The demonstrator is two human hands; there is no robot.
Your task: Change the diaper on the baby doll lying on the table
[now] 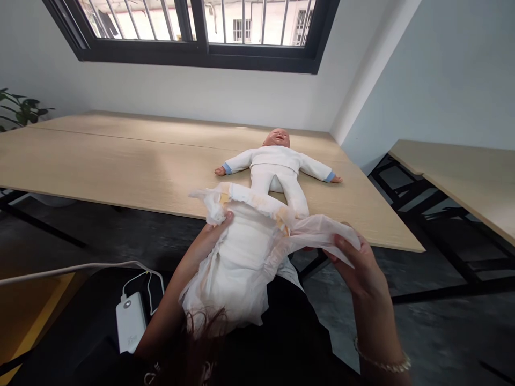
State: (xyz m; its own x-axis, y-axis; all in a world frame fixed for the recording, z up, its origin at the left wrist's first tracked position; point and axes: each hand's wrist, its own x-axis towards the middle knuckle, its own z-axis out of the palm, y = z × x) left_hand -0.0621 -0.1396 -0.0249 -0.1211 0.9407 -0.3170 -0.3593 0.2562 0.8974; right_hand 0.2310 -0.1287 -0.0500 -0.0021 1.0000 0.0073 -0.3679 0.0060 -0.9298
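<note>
Between hands: diaper (pixel 241 252) stretched; left hand (pixel 211 233) grip pinching left edge, right hand (pixel 360 260) pinching right flap.

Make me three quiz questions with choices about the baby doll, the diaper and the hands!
1. Where is the doll?
A. On its back on the wooden table
B. On the floor
C. On the person's lap

2. What colour is the doll's outfit?
A. Red
B. White with blue cuffs
C. Green

3. How is the diaper being held?
A. Folded shut in one hand
B. Lying alone on the table
C. Spread open between both hands

Answers:
1 A: the doll lies face up on the table top, arms out.
2 B: its top and trousers are white, with blue bands at the wrists.
3 C: the left hand grips one side and the right hand the other, with the diaper stretched between them.
</note>
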